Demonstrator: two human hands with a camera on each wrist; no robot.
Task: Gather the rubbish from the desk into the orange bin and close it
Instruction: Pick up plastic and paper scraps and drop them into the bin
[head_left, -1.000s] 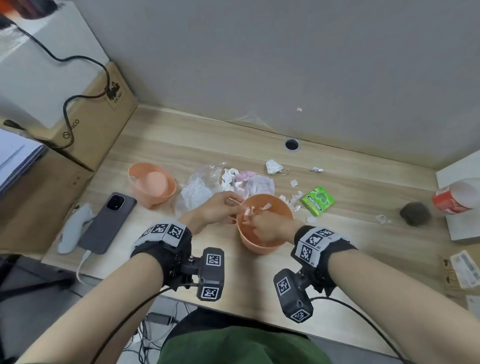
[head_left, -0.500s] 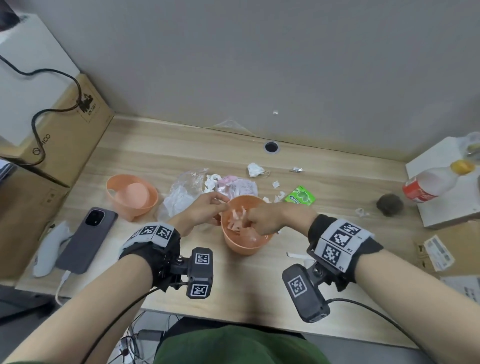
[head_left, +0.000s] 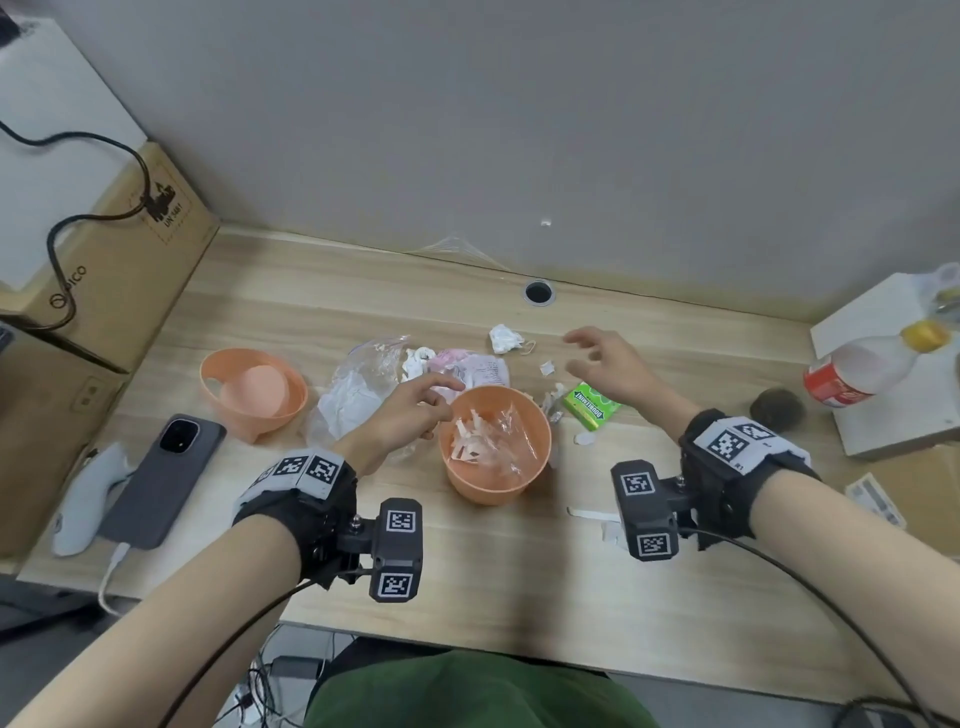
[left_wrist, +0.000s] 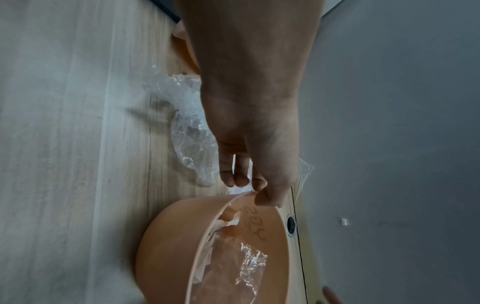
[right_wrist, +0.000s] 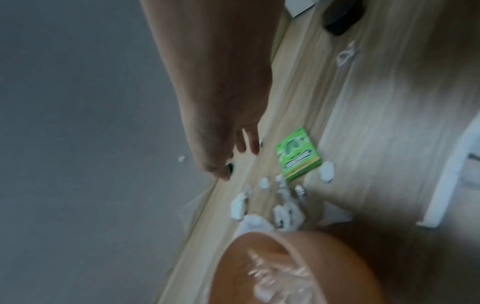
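The orange bin (head_left: 483, 480) stands uncovered at mid-desk with paper strips and clear film inside. My left hand (head_left: 439, 405) pinches its left rim, thumb on the edge in the left wrist view (left_wrist: 255, 190). My right hand (head_left: 582, 353) hovers open, fingers spread, beyond the bin over small white scraps (head_left: 548, 368). A crumpled white paper (head_left: 504, 338), a green gum pack (head_left: 592, 406), a pink-white wrapper (head_left: 475, 369) and a clear plastic bag (head_left: 353, 389) lie around the bin. The bin's orange lid (head_left: 254, 389) sits upturned at the left.
A grey phone (head_left: 156, 478) on a cable and a white controller (head_left: 83, 499) lie at the front left. Cardboard boxes (head_left: 124, 270) stand at the left. A bottle (head_left: 857, 371) on a white box and a dark ball (head_left: 776, 408) are at the right.
My right hand has come out of the bin and moved up and right, opening over the scraps. The left hand stays at the bin's rim.
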